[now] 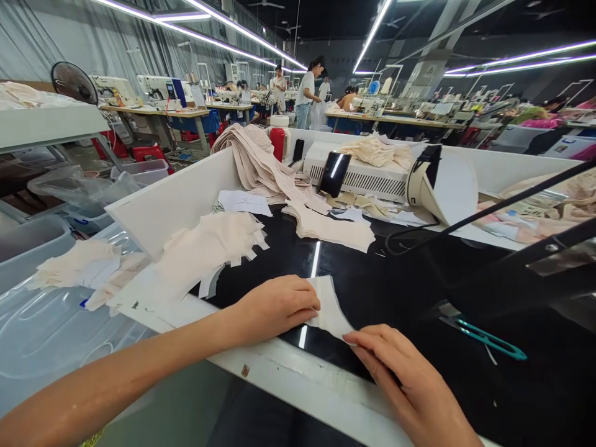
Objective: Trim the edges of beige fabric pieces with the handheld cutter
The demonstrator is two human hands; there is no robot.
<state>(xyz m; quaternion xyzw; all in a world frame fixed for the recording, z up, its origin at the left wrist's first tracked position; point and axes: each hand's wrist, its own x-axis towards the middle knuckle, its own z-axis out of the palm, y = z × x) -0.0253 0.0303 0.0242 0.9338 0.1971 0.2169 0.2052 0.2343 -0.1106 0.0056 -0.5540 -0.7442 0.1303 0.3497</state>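
A small white fabric piece (329, 304) lies on the glossy black table (395, 292) near its front edge. My left hand (274, 307) rests on the piece's left side with fingers curled and pressed onto it. My right hand (405, 379) pinches the piece's lower right corner with its fingertips. A stack of beige cut pieces (205, 254) sits to the left of my left hand. Teal thread snips (488, 340) lie on the table to the right of my right hand.
More beige pieces (326, 226) and a draped bundle (254, 161) lie further back. A white box-like machine (367, 174), a black phone (334, 174) and a tape roll holder (437, 183) stand behind. Clear plastic bins (41, 310) sit at left. Other people work at distant sewing tables.
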